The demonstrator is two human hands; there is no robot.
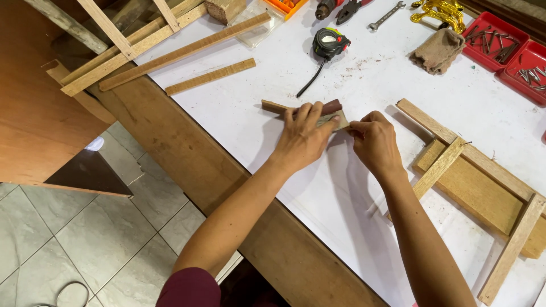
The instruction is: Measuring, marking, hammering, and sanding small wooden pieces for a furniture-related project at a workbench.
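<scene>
"What did the hands hold?"

"The left hand pressed flat on a small wood strip on the white table. The right hand pinched its end, just beside."

"What could go wrong?"

"I think the strip could slip, because it was thin."

"Any boxes?"

"Two red trays sat at the far corner, and an orange one."

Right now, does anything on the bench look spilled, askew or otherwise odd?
Fine debris is scattered on the white tabletop beside the tape measure. Two wood strips overhang the bench's far-left edge. Both hands, left and right, press a small wood piece; nothing looks damaged.
</scene>
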